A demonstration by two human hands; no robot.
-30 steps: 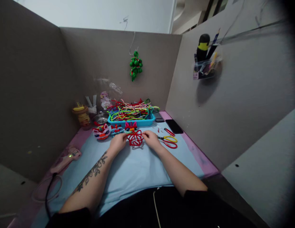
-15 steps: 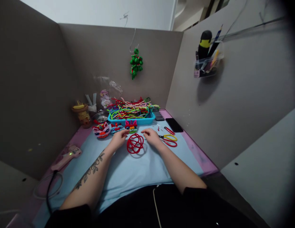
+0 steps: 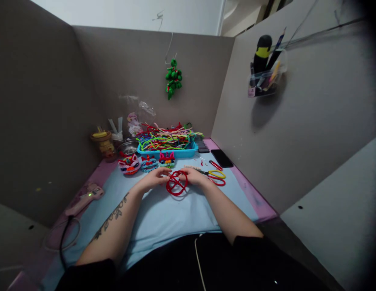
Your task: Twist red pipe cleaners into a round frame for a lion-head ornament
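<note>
A loose, tangled coil of red pipe cleaner (image 3: 176, 194) is between my hands, above the blue cloth (image 3: 176, 220). My right hand (image 3: 190, 176) grips its upper right loops, with the fingertips partly behind them. At the left edge of the coil, my left hand (image 3: 157, 178) has its fingers and thumb bent around the strand. Just beyond my hands stand small animal heads made of pipe cleaner: a blue one (image 3: 149, 163), a red one (image 3: 167, 159) and a pink one (image 3: 129, 164). Scissors (image 3: 216, 178) with yellow and red handles lie beside my right hand.
A blue tray (image 3: 176, 154) heaped with coloured pipe cleaners stands behind. To the right are a black phone (image 3: 221, 158) and a red cutter (image 3: 215, 165). A pink glue gun (image 3: 85, 200) with a cable lies left, near a metal bowl (image 3: 128, 148). Partition walls enclose three sides.
Both hands have closed in on the red pipe cleaner coil and taken hold of it. The coil has shifted slightly right and its loops have opened out.
</note>
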